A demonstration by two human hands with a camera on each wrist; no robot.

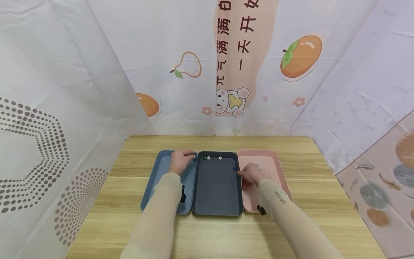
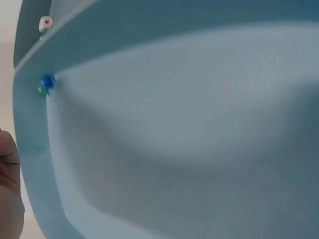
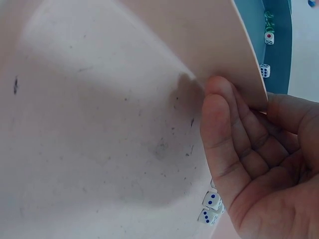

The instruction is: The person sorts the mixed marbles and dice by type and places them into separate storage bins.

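My left hand [image 1: 181, 161] hovers over the blue tray [image 1: 155, 180], its thumb and index finger apart near the far right corner. A blue marble [image 2: 48, 81] and a green one [image 2: 42, 91] lie in that corner in the left wrist view, where only part of the hand shows. At the left side of the pink tray [image 1: 284, 176], my right hand [image 1: 252, 173] pinches the rim, fingers inside and thumb on the dark tray's side. White dice [image 3: 212, 200] with blue dots lie beside those fingers. Close to the right thumb, a small blue thing [image 1: 235, 168] sits in the dark tray.
Between the two coloured trays stands the dark tray [image 1: 217, 194], with white dice [image 1: 220, 158] and small green pieces [image 1: 205, 158] along its far wall. The three trays sit side by side on a wooden table [image 1: 300, 154]. A printed curtain [image 1: 181, 108] hangs behind.
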